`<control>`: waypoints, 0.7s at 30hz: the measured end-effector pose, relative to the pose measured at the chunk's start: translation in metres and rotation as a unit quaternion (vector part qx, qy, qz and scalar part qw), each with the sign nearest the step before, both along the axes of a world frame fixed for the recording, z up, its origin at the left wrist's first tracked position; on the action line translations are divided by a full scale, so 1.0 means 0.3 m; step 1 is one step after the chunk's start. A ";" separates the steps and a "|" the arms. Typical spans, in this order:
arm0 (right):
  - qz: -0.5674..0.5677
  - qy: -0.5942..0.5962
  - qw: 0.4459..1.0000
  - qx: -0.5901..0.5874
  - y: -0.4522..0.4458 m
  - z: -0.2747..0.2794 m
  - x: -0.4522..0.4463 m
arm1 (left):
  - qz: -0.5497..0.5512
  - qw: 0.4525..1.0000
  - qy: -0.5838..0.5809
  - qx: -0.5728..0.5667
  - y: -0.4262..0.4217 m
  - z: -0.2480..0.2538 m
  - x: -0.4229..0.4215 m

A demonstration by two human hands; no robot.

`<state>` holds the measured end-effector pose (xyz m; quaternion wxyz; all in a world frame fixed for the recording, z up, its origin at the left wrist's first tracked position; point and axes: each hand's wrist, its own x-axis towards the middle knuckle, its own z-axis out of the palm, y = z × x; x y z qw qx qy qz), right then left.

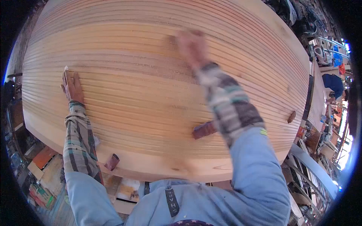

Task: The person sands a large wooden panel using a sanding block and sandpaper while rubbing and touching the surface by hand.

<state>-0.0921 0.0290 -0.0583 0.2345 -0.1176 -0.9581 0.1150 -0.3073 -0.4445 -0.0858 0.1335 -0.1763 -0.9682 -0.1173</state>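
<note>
A wide wooden panel (135,109) with many parallel grooves fills most of the view. My left hand (72,87) lies flat on its left part, fingers stretched out, with something small and white at a fingertip. Over the upper middle of the panel, my right hand (192,47) is closed like a fist and blurred by motion. A brownish smear shows at its left side; what it grips is not clear. Beneath the right forearm lies a folded reddish-brown piece (204,130) resembling sandpaper. A similar rolled piece (112,162) rests at the near left edge.
A small brown piece (291,116) sits near the panel's right edge. Fine dust is spread over the grooves. Beyond the right side are cluttered benches, a pale metal frame (315,169) and another person in dark blue (333,85). Boards (43,157) lie below on the left.
</note>
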 end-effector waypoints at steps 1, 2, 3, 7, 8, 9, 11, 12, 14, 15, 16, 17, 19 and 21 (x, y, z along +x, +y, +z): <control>-0.028 -0.066 0.997 -0.008 0.110 -0.016 0.169 | 0.002 1.000 -0.004 0.002 0.012 0.009 0.012; -0.079 -0.176 0.980 0.058 0.241 -0.002 0.355 | 0.003 1.000 -0.001 0.009 0.041 0.033 0.026; -0.135 -0.259 0.944 0.151 0.358 0.045 0.514 | 0.003 1.000 0.001 0.016 0.055 0.047 0.039; -0.178 -0.097 0.974 0.101 0.595 0.148 0.903 | 0.030 1.000 0.002 -0.007 0.063 0.039 0.029; -0.157 -0.093 0.980 0.084 0.569 0.137 0.874 | 0.019 1.000 0.007 -0.007 0.057 0.032 0.028; -0.134 -0.089 0.985 0.064 0.528 0.116 0.826 | 0.010 1.000 0.013 -0.008 0.050 0.028 0.023; 0.007 -0.074 0.986 0.151 0.297 0.045 0.538 | 0.017 1.000 0.007 -0.010 0.049 0.026 0.020; 0.025 -0.040 0.996 0.069 0.073 0.129 0.324 | 0.016 1.000 0.005 -0.007 0.047 0.027 0.018; 0.047 -0.005 0.998 0.028 -0.158 0.075 -0.007 | 0.018 1.000 0.008 -0.008 0.047 0.033 0.019; 0.062 0.028 0.997 -0.037 -0.232 0.031 -0.128 | 0.019 1.000 0.011 0.000 0.051 0.038 0.018; 0.079 0.063 0.990 -0.101 -0.306 -0.010 -0.249 | 0.015 1.000 0.011 -0.004 0.051 0.040 0.022; 0.097 0.099 0.977 -0.163 -0.378 -0.047 -0.369 | 0.018 1.000 0.003 0.007 0.055 0.040 0.019; 0.091 0.099 0.991 0.017 -0.384 0.046 -0.324 | 0.020 1.000 -0.006 0.019 0.058 0.054 0.026; 0.058 0.062 0.996 0.004 -0.232 -0.010 -0.122 | 0.028 0.999 -0.015 0.027 0.078 0.071 0.041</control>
